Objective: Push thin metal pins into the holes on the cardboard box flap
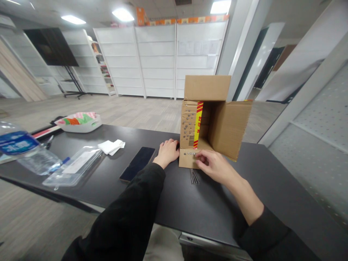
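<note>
A cardboard box (214,119) lies on its side on the dark tabletop (174,203), opening toward the camera. The left hand (168,152) rests flat beside its lower flap, fingers loosely together. The right hand (214,166) pinches that flap's edge, just above some thin metal rods (194,176). A phone (138,163) lies left

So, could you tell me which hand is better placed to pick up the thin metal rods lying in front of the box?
The right hand, probably. It rests on the cardboard box's front flap, directly above the rods. The left hand lies flat on the table at the box's left corner, farther from them.
</note>
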A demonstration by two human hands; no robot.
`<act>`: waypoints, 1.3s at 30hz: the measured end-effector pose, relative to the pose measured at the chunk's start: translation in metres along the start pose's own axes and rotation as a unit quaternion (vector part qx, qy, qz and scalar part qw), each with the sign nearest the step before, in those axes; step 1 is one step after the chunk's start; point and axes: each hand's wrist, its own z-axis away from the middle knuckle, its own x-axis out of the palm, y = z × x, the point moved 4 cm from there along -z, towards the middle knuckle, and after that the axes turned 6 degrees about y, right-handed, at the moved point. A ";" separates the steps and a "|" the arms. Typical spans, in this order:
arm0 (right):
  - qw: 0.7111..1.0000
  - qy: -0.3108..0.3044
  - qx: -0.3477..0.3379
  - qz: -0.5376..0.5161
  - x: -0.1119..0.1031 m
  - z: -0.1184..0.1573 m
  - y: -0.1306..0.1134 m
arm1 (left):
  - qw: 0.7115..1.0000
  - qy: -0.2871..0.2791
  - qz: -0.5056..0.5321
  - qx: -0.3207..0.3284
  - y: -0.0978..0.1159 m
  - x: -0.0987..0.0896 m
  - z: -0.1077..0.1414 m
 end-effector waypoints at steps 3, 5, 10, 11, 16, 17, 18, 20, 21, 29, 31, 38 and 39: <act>0.999 -0.037 0.010 0.002 0.000 0.003 -0.003 | 1.000 -0.004 0.003 -0.001 0.000 0.000 0.000; 0.999 -0.046 0.019 0.007 0.000 0.005 -0.004 | 1.000 -0.006 0.005 -0.003 0.000 0.000 0.000; 0.998 -0.048 0.028 0.014 0.001 0.006 -0.005 | 1.000 -0.008 0.006 -0.006 0.001 -0.001 0.000; 0.998 -0.046 0.028 0.014 0.001 0.006 -0.004 | 1.000 -0.008 0.005 -0.005 0.001 -0.001 0.000; 0.998 -0.050 0.037 0.027 0.001 0.006 -0.004 | 1.000 -0.008 0.005 -0.003 0.001 -0.001 0.000; 0.998 -0.051 0.039 0.028 0.001 0.006 -0.004 | 1.000 -0.008 0.006 -0.003 0.001 -0.001 0.000; 0.998 -0.051 0.040 0.029 0.001 0.006 -0.004 | 1.000 -0.007 0.006 -0.003 0.001 0.000 0.000; 0.998 -0.052 0.038 0.026 0.001 0.006 -0.004 | 1.000 -0.006 0.007 -0.003 0.000 0.000 0.000; 0.998 -0.053 0.037 0.023 0.001 0.006 -0.004 | 1.000 -0.004 0.007 -0.003 0.000 0.000 0.000; 0.992 -0.123 0.002 -0.028 0.007 0.011 -0.007 | 1.000 -0.007 0.009 -0.003 0.000 -0.001 0.000; 0.989 -0.147 0.001 -0.028 0.009 0.013 -0.008 | 1.000 -0.008 0.010 -0.005 0.000 -0.001 0.000; 0.978 -0.203 0.016 -0.046 0.010 0.015 -0.011 | 1.000 -0.009 0.006 -0.009 0.000 0.000 0.000; 0.977 -0.207 0.016 -0.047 0.010 0.016 -0.012 | 1.000 -0.007 0.005 -0.008 0.000 0.000 0.000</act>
